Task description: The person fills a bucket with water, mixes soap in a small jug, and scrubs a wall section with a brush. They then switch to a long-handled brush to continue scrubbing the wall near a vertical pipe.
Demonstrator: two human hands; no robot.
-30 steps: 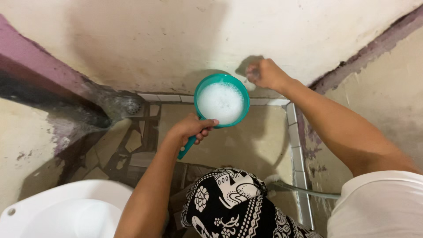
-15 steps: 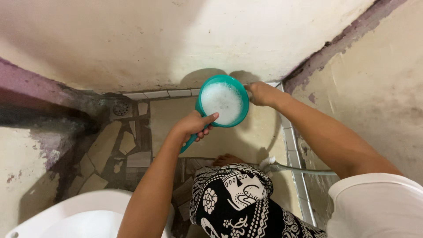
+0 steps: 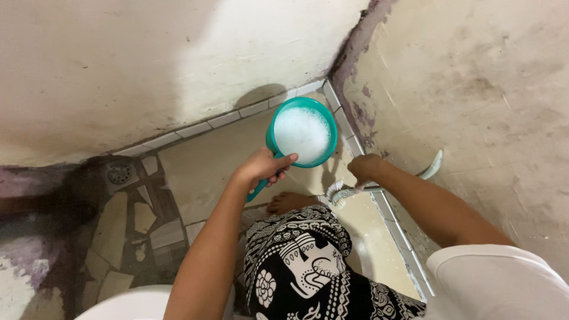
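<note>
My left hand [image 3: 259, 168] grips the handle of a teal plastic dipper [image 3: 301, 133] filled with white foamy water, held level above the floor. My right hand [image 3: 365, 168] is lower and to the right, closed around the pale green handle of a long scrubbing brush [image 3: 386, 184]. The brush's white bristle head [image 3: 336, 192] points left, near my bare foot [image 3: 288, 202]; its handle end [image 3: 434, 165] rests against the right wall. My leg in black-and-white patterned cloth [image 3: 305, 258] fills the lower middle.
A stained cream wall corner [image 3: 349, 53] rises ahead, edged by white tile trim [image 3: 195, 128]. A round floor drain [image 3: 119, 173] sits at the left among broken-tile flooring [image 3: 118, 231]. The white rim of a toilet bowl [image 3: 130, 302] shows at the bottom left.
My right hand dropped from the wall above the dipper down to the floor brush and closed on its handle. The view swung right; the dipper stayed level in my left hand.
</note>
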